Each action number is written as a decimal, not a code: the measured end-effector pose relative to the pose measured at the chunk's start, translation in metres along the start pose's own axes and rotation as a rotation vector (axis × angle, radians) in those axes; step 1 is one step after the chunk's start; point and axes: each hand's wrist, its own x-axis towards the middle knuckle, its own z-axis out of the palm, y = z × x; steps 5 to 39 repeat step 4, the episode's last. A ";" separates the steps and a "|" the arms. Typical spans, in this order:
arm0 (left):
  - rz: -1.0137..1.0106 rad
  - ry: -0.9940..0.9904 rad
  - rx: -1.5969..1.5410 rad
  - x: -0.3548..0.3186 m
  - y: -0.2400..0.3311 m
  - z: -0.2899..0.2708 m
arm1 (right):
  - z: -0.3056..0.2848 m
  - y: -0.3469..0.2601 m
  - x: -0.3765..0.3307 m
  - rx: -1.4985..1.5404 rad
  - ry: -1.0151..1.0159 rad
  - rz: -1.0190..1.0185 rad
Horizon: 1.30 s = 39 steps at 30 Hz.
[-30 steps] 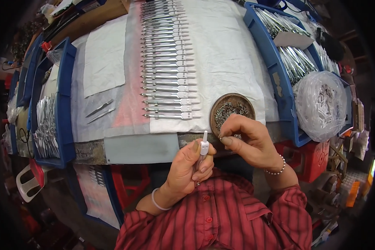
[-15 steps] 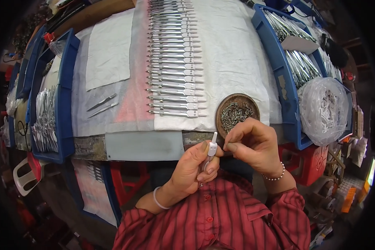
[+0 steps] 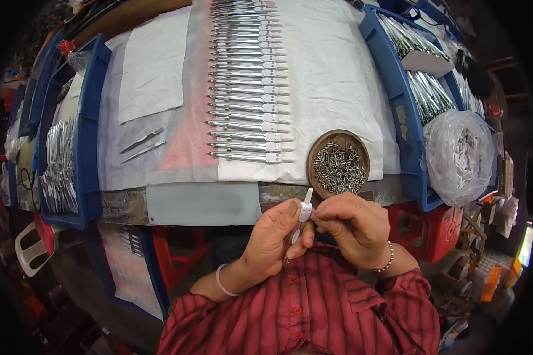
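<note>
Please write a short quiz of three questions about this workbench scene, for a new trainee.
1. True or false: the left hand holds a small white-capped metal piece.
2. What does the round wooden bowl contain? A) small metal parts B) water C) coins
3. Fill in: the row of finished metal pieces lies on a white ____.

Key: 1 true; 2 A; 3 cloth. The right hand also touches the piece, at its top.

The bench [image 3: 124, 204] is covered with white cloths [image 3: 337, 89]. On them lie a long row of metal tools [image 3: 246, 89], two loose blades [image 3: 142, 145] and a round bowl [image 3: 339, 163] of small screws. Blue trays [image 3: 89, 130] stand at both sides.
</note>
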 end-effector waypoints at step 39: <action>0.014 -0.026 -0.002 0.000 -0.002 -0.001 | 0.006 0.006 -0.002 -0.021 0.050 -0.108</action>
